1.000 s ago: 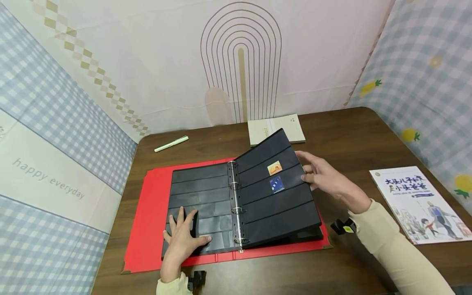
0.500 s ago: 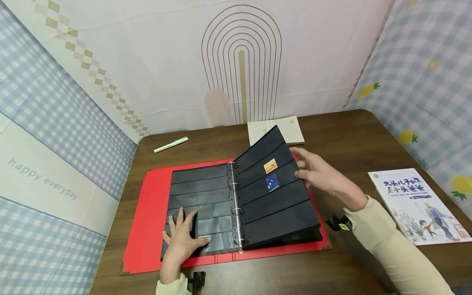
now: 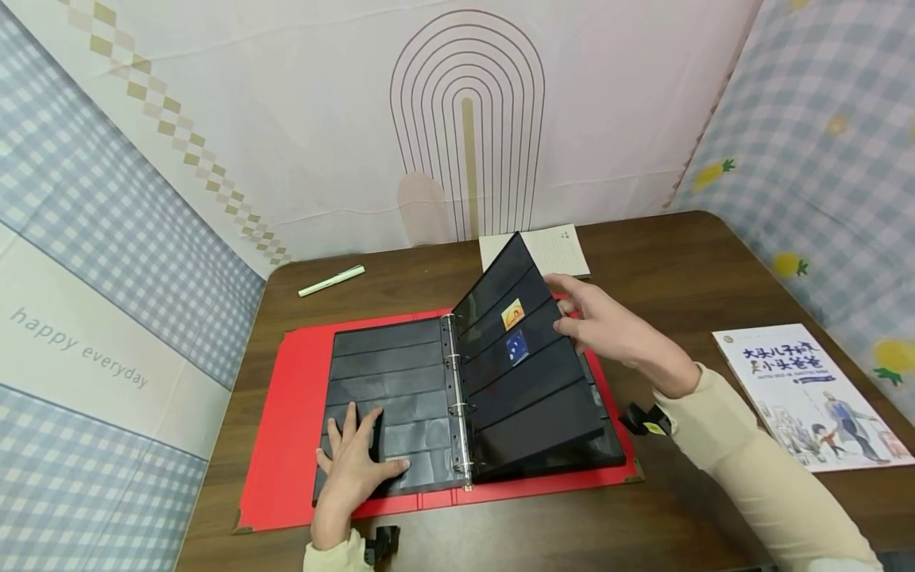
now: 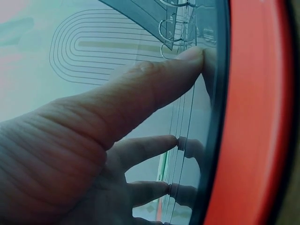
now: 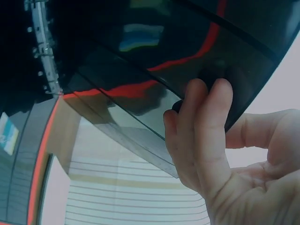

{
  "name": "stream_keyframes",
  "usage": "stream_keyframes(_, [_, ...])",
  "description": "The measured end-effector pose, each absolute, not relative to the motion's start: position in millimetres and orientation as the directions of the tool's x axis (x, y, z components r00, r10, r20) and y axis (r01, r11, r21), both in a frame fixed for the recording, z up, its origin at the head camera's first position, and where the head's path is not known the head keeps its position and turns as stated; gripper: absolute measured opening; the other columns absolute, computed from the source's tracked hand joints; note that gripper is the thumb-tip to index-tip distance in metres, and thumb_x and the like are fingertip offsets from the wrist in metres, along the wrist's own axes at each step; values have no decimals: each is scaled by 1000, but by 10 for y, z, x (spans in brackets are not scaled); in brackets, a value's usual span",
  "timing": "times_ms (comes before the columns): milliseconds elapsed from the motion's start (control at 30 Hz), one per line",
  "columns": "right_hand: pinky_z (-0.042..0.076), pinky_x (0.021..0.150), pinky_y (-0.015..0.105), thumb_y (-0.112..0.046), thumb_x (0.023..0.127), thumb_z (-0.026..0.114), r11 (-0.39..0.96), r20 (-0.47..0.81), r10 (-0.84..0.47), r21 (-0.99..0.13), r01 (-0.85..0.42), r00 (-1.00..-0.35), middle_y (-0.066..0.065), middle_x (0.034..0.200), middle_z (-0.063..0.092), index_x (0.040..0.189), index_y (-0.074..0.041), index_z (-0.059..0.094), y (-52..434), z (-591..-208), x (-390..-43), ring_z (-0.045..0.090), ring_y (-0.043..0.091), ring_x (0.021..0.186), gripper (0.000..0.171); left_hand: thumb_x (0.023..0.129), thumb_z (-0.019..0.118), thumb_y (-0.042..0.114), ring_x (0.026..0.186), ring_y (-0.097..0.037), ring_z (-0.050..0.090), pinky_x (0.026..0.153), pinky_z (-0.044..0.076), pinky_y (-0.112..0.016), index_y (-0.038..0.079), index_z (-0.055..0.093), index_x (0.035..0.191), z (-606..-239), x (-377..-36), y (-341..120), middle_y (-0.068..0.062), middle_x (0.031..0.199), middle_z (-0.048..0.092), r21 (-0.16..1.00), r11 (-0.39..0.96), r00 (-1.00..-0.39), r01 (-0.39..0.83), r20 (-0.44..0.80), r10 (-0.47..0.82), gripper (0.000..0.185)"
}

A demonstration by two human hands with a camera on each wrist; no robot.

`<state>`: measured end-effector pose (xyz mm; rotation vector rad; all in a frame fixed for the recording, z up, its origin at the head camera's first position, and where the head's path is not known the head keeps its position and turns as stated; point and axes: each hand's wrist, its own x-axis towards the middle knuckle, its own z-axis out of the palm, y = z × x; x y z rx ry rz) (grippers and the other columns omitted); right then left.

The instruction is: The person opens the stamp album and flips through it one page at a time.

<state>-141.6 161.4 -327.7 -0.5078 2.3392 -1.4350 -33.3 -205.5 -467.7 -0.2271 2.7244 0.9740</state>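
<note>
A red ring binder (image 3: 275, 445) lies spread on the table with black pocket pages on metal rings (image 3: 459, 409). My left hand (image 3: 350, 461) rests with fingers spread on the left page (image 3: 389, 349); in the left wrist view its thumb (image 4: 150, 86) touches the glossy surface. With thumb and fingers, my right hand (image 3: 608, 326) pinches the outer edge of the right page (image 3: 532, 389), which tilts up from the stack beneath. Two small stamp-like pieces, one orange (image 3: 512, 314) and one blue (image 3: 517, 347), sit in its pockets. The right wrist view shows the page's underside (image 5: 140, 70).
Behind the raised page lies a pale notebook (image 3: 557, 250), partly covered by it. A light green pen (image 3: 332, 281) is at the back left. On the right is a white picture book (image 3: 815, 397). Printed cloth (image 3: 322, 119) hangs along the table's far edge.
My right hand has moved left and a little upward, lifting the right page more steeply. More of the pages underneath shows. My left hand has stayed in place.
</note>
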Motion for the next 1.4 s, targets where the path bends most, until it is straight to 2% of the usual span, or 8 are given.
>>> stream_keyframes(133, [48,55,31,4,99,49,432,-92,-494,-889,-153,-865,8,79,50,159,2,18,1550,-3196,-1420,48,18,55,68,75,91,27,145,-59,-12,102,-9,-81,9,41,154,-4676,-333,-2055,-29,165,4,604,764,-959,-227,-277,-66,95])
stream_keyframes(200, [48,54,31,4,99,49,425,-86,-507,-890,-163,-858,4,75,49,159,2,17,1522,-3165,-1423,46,17,53,67,75,91,26,145,-59,-12,102,-9,-81,9,41,154,-4676,-332,-2056,-29,165,4,605,763,-959,-227,-277,-66,95])
stream_keyframes(367, [46,53,30,5,99,47,397,-80,-523,-904,-159,-848,8,80,61,159,1,17,1459,-3096,-1437,52,20,55,68,75,91,27,145,-59,-12,102,-9,-81,8,41,154,-4677,-327,-2051,-29,165,3,607,762,-959,-226,-274,-66,95])
stream_keyframes(567, [44,53,28,6,98,45,365,-73,-527,-919,-148,-847,6,73,51,158,2,17,1382,-3082,-1453,49,19,57,67,75,91,27,144,-61,-12,102,-9,-82,7,42,153,-4685,-316,-2045,-30,164,4,608,764,-962,-218,-266,-63,94])
stream_keyframes(667, [42,53,28,7,98,44,342,-75,-527,-931,-131,-847,8,77,57,158,2,17,1340,-3087,-1458,49,17,57,67,75,91,28,144,-61,-11,101,-9,-82,7,43,152,-4696,-312,-2043,-31,164,5,608,764,-963,-217,-263,-63,94])
stream_keyframes(767, [40,53,28,7,98,43,343,-79,-528,-931,-127,-845,7,75,54,158,1,17,1298,-3075,-1461,46,16,54,66,74,92,28,144,-61,-11,101,-9,-82,7,43,152,-4703,-311,-2041,-31,164,6,605,767,-963,-215,-260,-65,94])
stream_keyframes(1000, [35,53,28,8,97,44,347,-46,-535,-922,-170,-844,0,66,33,157,0,20,1204,-3027,-1481,34,14,50,66,74,91,26,144,-62,-10,101,-9,-82,6,44,151,-4690,-328,-2043,-31,164,6,611,765,-968,-205,-244,-65,93])
stream_keyframes(1400, [43,54,29,6,97,46,320,-60,-537,-937,-137,-842,0,68,32,157,-1,20,1040,-3003,-1459,40,17,55,65,74,92,24,143,-63,-8,102,-8,-82,6,45,151,-4686,-324,-2022,-32,163,8,597,773,-966,-214,-245,-78,92])
